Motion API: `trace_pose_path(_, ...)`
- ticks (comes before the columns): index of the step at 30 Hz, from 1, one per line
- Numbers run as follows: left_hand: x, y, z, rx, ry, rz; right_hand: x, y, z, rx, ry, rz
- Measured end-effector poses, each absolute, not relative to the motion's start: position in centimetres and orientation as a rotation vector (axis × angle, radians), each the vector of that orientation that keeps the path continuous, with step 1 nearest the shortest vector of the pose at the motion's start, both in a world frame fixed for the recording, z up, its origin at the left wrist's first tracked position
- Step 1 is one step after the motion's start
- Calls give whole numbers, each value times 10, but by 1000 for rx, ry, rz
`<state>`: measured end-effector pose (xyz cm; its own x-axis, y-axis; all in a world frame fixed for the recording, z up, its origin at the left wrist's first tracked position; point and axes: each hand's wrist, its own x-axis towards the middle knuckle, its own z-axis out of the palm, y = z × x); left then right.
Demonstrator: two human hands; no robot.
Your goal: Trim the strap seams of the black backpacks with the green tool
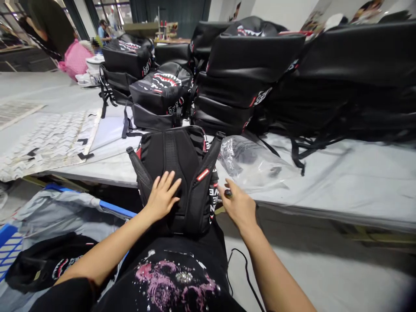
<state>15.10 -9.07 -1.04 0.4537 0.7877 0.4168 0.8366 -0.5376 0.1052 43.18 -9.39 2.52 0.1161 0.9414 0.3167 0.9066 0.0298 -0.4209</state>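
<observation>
A black backpack (173,158) leans on the table's front edge against my body. Its padded back panel and shoulder straps face up, and a small red label shows on the right strap. White lettering runs down its right side. My left hand (163,197) lies on the back panel with fingers spread. Beside the lettered side is my right hand (238,206), its fingers curled in a pinch. A small dark object (228,193) shows at those fingers; I cannot make out what it is. Just beyond that hand lies a clear plastic bag (256,162) on the table.
Stacked black backpacks (240,65) with shark-mouth prints line the table (351,173). At left are a sheet with rows of white tabs (55,143) and a pink bag (76,58). A blue-framed cart (115,208) stands low left, holding a black bag (42,260). Other people are behind.
</observation>
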Motion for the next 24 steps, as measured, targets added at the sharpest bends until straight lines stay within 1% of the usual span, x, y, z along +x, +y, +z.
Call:
trace_pose_path(1, 161, -83, -11, -2644, -1413, -590, 428, -98, 39, -1786, -1751, 93)
trace_pose_path(2, 170, -75, -11, -2688, -1391, -566, 421, -101, 52, -1693, -1737, 190)
trace_pose_path(3, 177, -67, -12, -2720, -1369, -573, 412, -104, 61, -1592, -1743, 365)
trace_pose_path(6, 177, -40, -3, -2709, -1345, -852, 374, -102, 67, -1217, -1744, 951)
trace_pose_path(7, 171, -30, 5, -2661, -1363, -971, 361, -98, 62, -1097, -1742, 1058)
trace_pose_path(9, 156, -9, 26, -2523, -1431, -1147, 339, -85, 48, -942, -1807, 1109)
trace_pose_path(11, 145, 11, 50, -2418, -1426, -1206, 329, -71, 32, -864, -1994, 975)
trace_pose_path(13, 147, 29, 70, -2443, -1282, -1158, 334, -59, 17, -849, -2184, 644)
trace_pose_path(15, 163, 45, 82, -2555, -1068, -975, 350, -51, 3, -911, -2237, 272)
trace_pose_path(17, 188, 60, 86, -2641, -916, -725, 371, -47, -9, -1005, -2156, 13)
trace_pose_path(20, 223, 86, 87, -2643, -862, -445, 397, -48, -25, -1048, -2034, -168)
trace_pose_path(24, 231, 126, 93, -2650, -760, -260, 412, -50, -43, -1052, -1977, -238)
